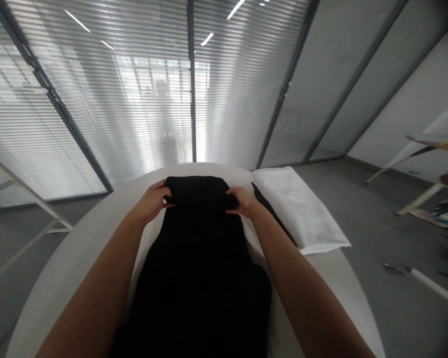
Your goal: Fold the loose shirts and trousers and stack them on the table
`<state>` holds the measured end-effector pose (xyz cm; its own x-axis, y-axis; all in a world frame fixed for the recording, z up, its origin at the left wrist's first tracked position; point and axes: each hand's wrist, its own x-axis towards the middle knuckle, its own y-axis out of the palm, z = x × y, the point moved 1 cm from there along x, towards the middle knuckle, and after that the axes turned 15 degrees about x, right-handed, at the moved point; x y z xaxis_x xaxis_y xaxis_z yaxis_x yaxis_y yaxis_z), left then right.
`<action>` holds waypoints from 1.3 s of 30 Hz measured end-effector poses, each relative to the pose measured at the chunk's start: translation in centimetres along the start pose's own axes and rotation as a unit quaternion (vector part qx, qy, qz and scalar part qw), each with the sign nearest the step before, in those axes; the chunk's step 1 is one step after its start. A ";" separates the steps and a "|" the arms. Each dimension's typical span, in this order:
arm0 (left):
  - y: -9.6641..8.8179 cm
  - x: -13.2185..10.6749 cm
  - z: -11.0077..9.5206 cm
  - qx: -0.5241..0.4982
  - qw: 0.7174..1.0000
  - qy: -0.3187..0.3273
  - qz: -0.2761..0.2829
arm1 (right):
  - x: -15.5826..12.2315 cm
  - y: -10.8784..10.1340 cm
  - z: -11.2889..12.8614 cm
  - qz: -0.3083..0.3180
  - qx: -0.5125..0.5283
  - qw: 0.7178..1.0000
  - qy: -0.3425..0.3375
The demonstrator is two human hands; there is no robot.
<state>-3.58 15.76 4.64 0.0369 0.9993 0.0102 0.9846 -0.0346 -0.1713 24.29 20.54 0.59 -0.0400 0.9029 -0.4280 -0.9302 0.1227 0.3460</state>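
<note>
A black cloth garment [205, 258] lies lengthwise over the round white table, its far end doubled over into a thick fold. My left hand [155, 201] pinches the left end of that fold, thumb above and fingers beneath. At the fold's right end, my right hand [242, 201] grips the cloth the same way. The garment's near part runs down out of the bottom of the view. Its exact kind cannot be made out. Just right of my right hand, a narrow dark strip [271, 211] shows beside a white pillow-like packet [302, 209].
The white round table [63, 278] extends under both arms. Glass partitions with blinds [153, 99] stand beyond it. A white metal frame [26, 191] is at the left. On the right are a wooden-topped table [436, 143] and a white pole [435, 287] above grey floor.
</note>
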 end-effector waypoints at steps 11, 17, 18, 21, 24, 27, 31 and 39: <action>0.0 0.2 0.4 0.040 0.999 -0.027 -0.002 | -1.0 0.7 1.1 0.062 0.018 0.986 -0.157; -0.3 0.8 1.1 0.021 0.998 -0.008 -0.050 | -2.0 1.1 1.5 0.117 0.104 0.965 -0.209; -0.4 0.9 1.2 0.007 0.998 0.003 -0.059 | -2.2 1.2 1.6 0.130 0.121 0.959 -0.221; -0.7 1.1 1.4 -0.032 0.994 0.030 -0.095 | -2.8 1.2 1.9 0.150 0.158 0.942 -0.256; -0.9 1.2 1.6 -0.053 0.990 0.044 -0.124 | -2.9 1.2 1.8 0.154 0.176 0.933 -0.274; -1.1 1.2 1.7 -0.051 0.990 0.046 -0.123 | -2.5 0.9 1.4 0.172 0.201 0.926 -0.267; -1.3 1.1 1.6 -0.042 0.989 0.061 -0.128 | -2.1 0.5 1.1 0.127 0.186 0.944 -0.241; -1.1 1.2 2.4 -0.047 0.987 0.110 -0.107 | -1.9 0.3 1.0 0.147 0.154 0.936 -0.282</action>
<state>-4.99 17.08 2.48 -0.1478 0.9566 0.2513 0.9850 0.1652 -0.0495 24.46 19.27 2.31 0.0017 0.9796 0.2012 -0.7568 -0.1302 0.6406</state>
